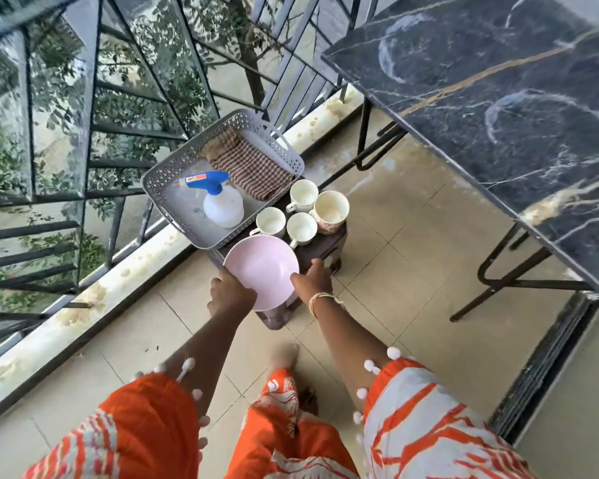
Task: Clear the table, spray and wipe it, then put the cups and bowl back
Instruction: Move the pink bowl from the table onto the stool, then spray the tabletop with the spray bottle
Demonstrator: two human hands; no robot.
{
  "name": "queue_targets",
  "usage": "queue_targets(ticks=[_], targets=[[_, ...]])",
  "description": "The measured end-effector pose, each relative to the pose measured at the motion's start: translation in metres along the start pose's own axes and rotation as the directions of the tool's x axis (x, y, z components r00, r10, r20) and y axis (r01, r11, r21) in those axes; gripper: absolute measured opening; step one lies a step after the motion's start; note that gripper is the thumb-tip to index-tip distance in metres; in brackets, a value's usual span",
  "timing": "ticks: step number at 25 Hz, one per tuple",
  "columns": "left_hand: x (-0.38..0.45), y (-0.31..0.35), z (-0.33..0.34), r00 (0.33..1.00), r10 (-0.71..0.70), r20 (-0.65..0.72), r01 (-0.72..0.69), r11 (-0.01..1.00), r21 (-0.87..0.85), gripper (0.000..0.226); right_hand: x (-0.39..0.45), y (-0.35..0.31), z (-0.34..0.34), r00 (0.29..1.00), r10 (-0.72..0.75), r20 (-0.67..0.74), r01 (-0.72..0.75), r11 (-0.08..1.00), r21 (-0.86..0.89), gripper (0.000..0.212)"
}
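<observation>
Both hands on the round pale-pink plastic bowl (260, 267): left hand (229, 294) grips its near-left rim, right hand (312, 280) pinches the right rim. It sits at the near edge of the small dark-brown stool (320, 250), four white cups (301, 212) just beyond. The grey perforated basket (173, 178) holds a white spray bottle (222, 205) and checked cloth (253, 167). The black marble-look table (498, 98) stands well off to the right.

Stool (320, 252) mostly hidden beneath tray (173, 174), cups and bowl (260, 267); table (498, 98) cut off at the right edge.

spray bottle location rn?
Head view, left of centre: the spray bottle lies in the grey basket on the low stool, beside the checked cloth, just left of the four cups.
</observation>
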State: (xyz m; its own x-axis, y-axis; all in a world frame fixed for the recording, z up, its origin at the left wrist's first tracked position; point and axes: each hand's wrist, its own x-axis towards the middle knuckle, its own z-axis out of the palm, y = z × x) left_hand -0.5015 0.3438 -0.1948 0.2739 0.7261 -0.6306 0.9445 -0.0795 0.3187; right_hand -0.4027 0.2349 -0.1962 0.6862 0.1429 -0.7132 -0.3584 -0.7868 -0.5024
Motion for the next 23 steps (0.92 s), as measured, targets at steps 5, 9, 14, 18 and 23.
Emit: queue_targets(ticks=[5,9,14,18,23], targets=[[-0.024,0.04,-0.024,0.993,0.118,0.005,-0.117,0.992,-0.043,0.066,-0.034,-0.027,-0.043,0.988,-0.151,-0.016,0.148,0.985,-0.091,0.049],[-0.023,0.054,-0.05,0.984,0.174,-0.025,-0.175,0.985,-0.011,0.049,-0.048,-0.054,-0.066,0.963,-0.26,-0.076,0.249,0.959,-0.132,0.037],[0.014,0.056,-0.082,0.987,0.157,-0.028,-0.157,0.987,0.021,0.047,-0.038,-0.1,-0.051,0.951,-0.309,0.017,0.308,0.942,-0.137,0.036],[0.056,0.053,-0.099,0.98,0.196,-0.026,-0.196,0.981,0.007,0.048,-0.012,-0.141,-0.014,0.943,-0.323,0.083,0.331,0.937,-0.113,0.045],[0.106,0.043,-0.104,0.961,0.269,0.065,-0.273,0.96,0.061,0.065,0.026,-0.173,0.034,0.911,-0.376,0.168,0.399,0.907,-0.135,0.058]])
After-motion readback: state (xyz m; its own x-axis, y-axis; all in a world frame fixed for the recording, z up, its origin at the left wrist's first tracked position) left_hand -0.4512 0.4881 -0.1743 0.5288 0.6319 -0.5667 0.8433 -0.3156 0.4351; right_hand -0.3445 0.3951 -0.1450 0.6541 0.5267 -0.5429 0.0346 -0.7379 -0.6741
